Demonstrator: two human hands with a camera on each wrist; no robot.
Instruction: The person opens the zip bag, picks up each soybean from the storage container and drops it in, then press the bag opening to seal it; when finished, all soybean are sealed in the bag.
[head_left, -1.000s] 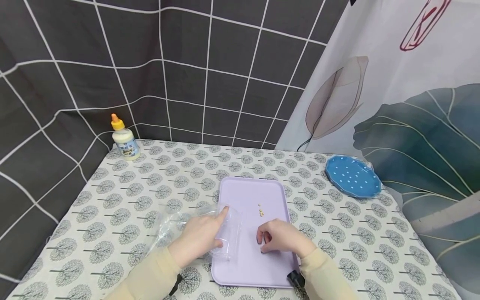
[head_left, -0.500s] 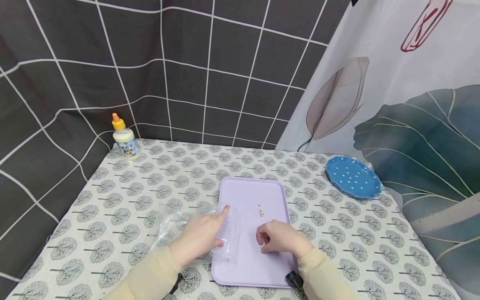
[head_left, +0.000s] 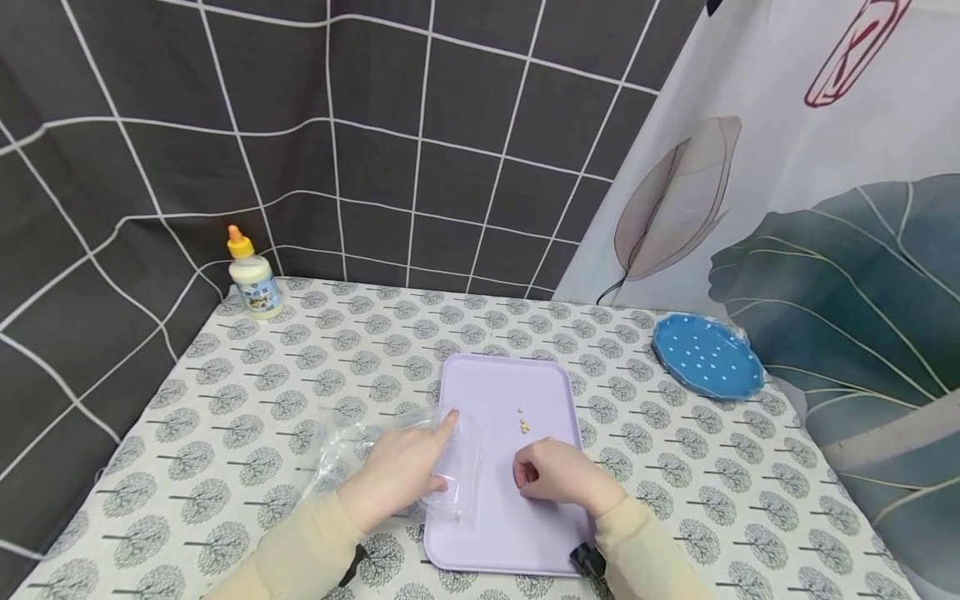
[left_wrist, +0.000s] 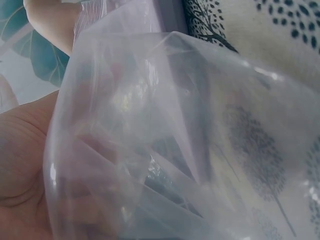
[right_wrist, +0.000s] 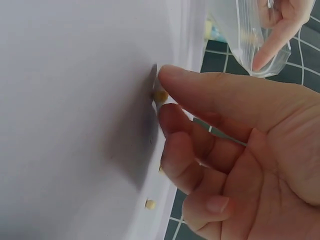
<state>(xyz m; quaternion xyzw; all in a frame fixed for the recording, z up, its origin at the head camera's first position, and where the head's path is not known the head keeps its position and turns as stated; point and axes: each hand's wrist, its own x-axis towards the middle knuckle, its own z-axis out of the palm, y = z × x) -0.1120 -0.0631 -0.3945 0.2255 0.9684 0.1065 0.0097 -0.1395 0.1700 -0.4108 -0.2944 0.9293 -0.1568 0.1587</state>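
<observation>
A clear plastic zip bag [head_left: 463, 475] lies over the left side of a lilac tray [head_left: 507, 542]. My left hand [head_left: 397, 471] holds the bag near its mouth, index finger stretched out and thumb apart; in the left wrist view the film of the bag [left_wrist: 145, 125] covers its fingers. Above the tray's middle right is my right hand [head_left: 558, 475], fingers curled. In the right wrist view its thumb and index fingertip close around a small yellow bean [right_wrist: 160, 95] right at the tray surface. Several loose beans [head_left: 524, 426] lie farther back on the tray.
A glue bottle [head_left: 257, 283] with an orange tip stands at the back left. A blue dotted plate [head_left: 708, 357] sits at the back right. The tree-print cloth [head_left: 360, 325] covers the table, with a dark grid curtain [head_left: 360, 125] behind it.
The right thumb and index fingertips have drawn closer together at the tray. The left hand and bag have stayed nearly in place.
</observation>
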